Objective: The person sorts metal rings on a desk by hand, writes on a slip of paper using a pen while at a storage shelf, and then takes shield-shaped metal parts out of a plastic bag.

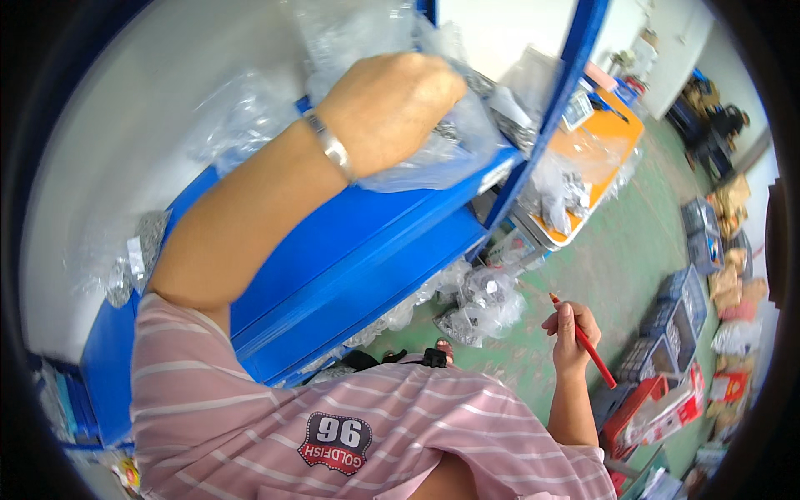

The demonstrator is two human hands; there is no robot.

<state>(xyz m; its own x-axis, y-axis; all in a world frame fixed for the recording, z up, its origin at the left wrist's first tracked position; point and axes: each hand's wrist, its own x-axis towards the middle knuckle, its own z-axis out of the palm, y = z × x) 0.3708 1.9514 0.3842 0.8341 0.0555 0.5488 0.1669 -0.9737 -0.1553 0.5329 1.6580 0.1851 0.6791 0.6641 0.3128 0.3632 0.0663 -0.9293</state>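
My left hand (pixel 400 108), with a silver bracelet at its wrist, reaches over a blue shelf (pixel 333 242). Its fingers curl closed at a clear plastic bag (pixel 450 167) lying there; the back of the hand hides the fingertips. Small grey pieces show through the film. Out to the right, my right hand (pixel 572 332) is closed around a red pencil (pixel 597 358), whose tip points up and to the left.
A blue upright post (pixel 546 108) stands beside the shelf's right end. Beyond it is an orange-topped table (pixel 612 137) with bags on it. More filled bags (pixel 483 304) lie on the green floor. Crates (pixel 667 342) line the right side; a person (pixel 717 137) is far off.
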